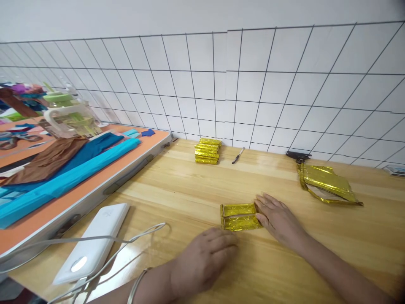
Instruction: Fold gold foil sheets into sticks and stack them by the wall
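A small piece of shiny gold foil (242, 217), folded into two flat panels with a seam between them, lies on the wooden table. My right hand (280, 217) rests almost flat at its right end, thumb and fingertips touching the foil's edge. Below the foil's lower left corner is my left hand (207, 257), slightly blurred, with its fingers curled together. Its fingertips are hidden, so I cannot tell if it pinches anything. Further back stands a stack of folded gold strips (207, 150). To the right lies a larger gold foil bundle (327, 183) with a black clip (299, 156).
A pen (238, 156) lies near the white grid wall (247, 88). At left are a white power bank (95, 240) with a cable (148, 230), and a raised orange surface (155, 140) bearing cloth rolls (76, 177), scissors (20, 139) and a green-lidded jug (71, 114).
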Demonstrator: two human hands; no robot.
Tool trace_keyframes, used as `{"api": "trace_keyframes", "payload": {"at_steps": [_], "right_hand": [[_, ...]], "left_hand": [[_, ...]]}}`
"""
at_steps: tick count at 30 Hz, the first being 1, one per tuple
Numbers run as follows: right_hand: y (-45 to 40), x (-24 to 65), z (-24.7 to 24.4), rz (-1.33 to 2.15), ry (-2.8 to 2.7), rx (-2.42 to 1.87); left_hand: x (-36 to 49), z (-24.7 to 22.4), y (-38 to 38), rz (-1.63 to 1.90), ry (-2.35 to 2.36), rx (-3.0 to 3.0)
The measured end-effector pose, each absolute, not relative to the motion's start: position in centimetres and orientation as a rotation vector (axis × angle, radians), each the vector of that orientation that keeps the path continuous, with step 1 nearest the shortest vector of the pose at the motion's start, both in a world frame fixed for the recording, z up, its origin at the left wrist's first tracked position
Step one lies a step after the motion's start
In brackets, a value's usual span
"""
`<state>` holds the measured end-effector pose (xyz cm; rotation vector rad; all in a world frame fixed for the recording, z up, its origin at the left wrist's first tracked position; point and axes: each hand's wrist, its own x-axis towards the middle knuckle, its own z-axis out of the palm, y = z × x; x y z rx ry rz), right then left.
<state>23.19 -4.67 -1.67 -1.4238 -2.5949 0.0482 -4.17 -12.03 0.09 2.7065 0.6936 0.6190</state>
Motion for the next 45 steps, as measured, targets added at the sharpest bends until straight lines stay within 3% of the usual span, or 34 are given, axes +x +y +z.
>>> {"api": "trace_keyframes", "payload": {"at_steps": [5,10,45], "right_hand": [[-5.2,23.4,-3.0,0.074,-2.58,-1.286],[-5.9,23.1,-3.3,0.107,-2.677,-1.234],[-7.2,23.8,-1.9,0.069,-2.911,-1.126]], "left_hand": [[-7.1,-1.2,-10.9,0.491,1.216,2.656],[-5.7,-1.8,-9.3,0.302,1.048,2.747],[-6.9,-0.7,-6.1,0.375,0.708,2.824]]}}
